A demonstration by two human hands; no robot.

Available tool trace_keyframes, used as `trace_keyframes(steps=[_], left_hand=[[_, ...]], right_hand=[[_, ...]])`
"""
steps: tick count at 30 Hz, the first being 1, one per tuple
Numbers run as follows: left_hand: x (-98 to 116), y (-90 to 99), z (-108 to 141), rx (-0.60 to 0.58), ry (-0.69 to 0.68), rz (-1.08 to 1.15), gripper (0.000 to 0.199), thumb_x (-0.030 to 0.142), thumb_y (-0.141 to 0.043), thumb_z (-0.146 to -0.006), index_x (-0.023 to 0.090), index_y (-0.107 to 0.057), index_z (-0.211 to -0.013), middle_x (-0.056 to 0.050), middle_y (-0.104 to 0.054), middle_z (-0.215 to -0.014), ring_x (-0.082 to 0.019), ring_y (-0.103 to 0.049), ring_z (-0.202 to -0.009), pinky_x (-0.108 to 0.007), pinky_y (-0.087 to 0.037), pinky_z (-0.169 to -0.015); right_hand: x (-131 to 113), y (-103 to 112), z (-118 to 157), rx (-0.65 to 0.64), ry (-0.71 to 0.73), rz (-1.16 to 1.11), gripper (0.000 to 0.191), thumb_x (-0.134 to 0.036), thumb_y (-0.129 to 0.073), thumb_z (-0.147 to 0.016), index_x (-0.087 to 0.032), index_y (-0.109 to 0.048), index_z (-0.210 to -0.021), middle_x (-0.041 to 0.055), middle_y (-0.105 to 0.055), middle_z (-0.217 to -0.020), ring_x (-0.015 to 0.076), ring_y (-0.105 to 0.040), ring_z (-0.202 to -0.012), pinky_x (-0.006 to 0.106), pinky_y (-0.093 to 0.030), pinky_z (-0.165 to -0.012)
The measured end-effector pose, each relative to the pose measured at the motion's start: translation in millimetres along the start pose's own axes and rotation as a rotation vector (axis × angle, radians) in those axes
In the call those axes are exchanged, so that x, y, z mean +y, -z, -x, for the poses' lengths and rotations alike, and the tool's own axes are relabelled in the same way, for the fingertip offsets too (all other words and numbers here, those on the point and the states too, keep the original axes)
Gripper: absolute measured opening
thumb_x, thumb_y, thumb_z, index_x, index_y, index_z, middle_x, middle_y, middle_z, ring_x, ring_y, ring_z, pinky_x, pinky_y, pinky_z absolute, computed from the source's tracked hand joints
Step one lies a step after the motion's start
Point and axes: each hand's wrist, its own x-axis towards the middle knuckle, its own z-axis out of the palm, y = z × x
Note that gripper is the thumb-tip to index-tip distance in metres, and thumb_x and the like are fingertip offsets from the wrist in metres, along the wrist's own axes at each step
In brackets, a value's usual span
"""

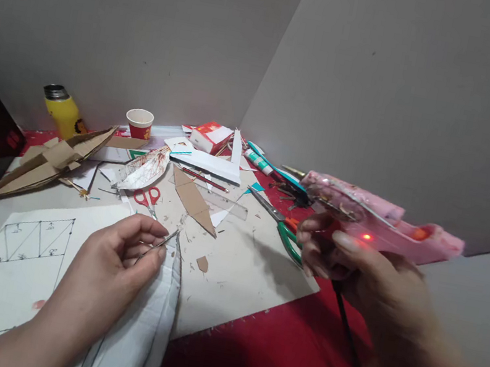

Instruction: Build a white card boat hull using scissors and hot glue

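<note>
Left hand [111,267]: a thin dark strip [156,245] is being pinched between thumb and fingers, held narrow, at the upper end of the white piece [156,303]; whether the two are joined cannot be told.
Right hand [366,269]: the pink glue gun [408,243] is being gripped, fingers wrapped round its handle, well apart from the left hand.
Glue gun: the nozzle is being pointed leftward, a red light is being shown on the side, and a black cord [348,335] is being hung below.
White piece: it is being rested beside the left hand, over the pale board [227,287] and near the drawn sheet [13,301].
Pale board: red scissors [153,195], a pointed cardboard piece [195,201] and a clear ruler [234,208] are being borne among scraps.
Green-handled scissors [285,239]: they are being partly hidden behind the right hand.
Back area: a yellow bottle [63,115], a paper cup [138,128] and a red-and-white box [208,138] are being supported upright or lying near the wall [156,37].
</note>
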Motion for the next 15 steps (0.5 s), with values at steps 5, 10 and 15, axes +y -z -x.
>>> trace_keyframes(steps=[5,10,15], left_hand=[[9.2,6.3,1.9,-0.02,-0.125,-0.049,0.01,0.028,-0.066,-0.074,0.024,-0.066,-0.084,0.002,-0.072,-0.077,-0.012,-0.068,-0.067,-0.016,-0.055,-0.058],[21.6,26.8,-1.9,0.048,-0.33,-0.244,0.011,0.029,-0.068,-0.077,0.028,-0.066,-0.087,0.005,-0.074,-0.08,-0.01,-0.07,-0.069,-0.011,-0.054,-0.062],[17.7,33.1,12.3,-0.031,-0.656,-0.539,0.013,0.025,-0.061,-0.082,0.031,-0.066,-0.093,0.008,-0.075,-0.082,-0.009,-0.071,-0.068,-0.01,-0.053,-0.06]], right_hand=[[-4.6,-7.7,-0.8,-0.259,0.078,-0.028,0.021,-0.044,-0.066,-0.081,-0.026,-0.069,-0.091,0.0025,-0.06,-0.078,0.0115,-0.046,-0.053,0.025,-0.037,-0.042],[-15.7,-16.2,-17.2,-0.432,0.237,-0.016,0.026,-0.042,-0.065,-0.083,-0.027,-0.07,-0.103,-0.0013,-0.057,-0.066,0.0107,-0.049,-0.052,0.022,-0.039,-0.043],[-12.6,-22.5,-32.3,-0.716,0.254,-0.082,0.046,-0.045,-0.061,-0.087,-0.027,-0.06,-0.129,-0.0008,-0.061,-0.072,0.0085,-0.049,-0.05,0.019,-0.043,-0.047]])
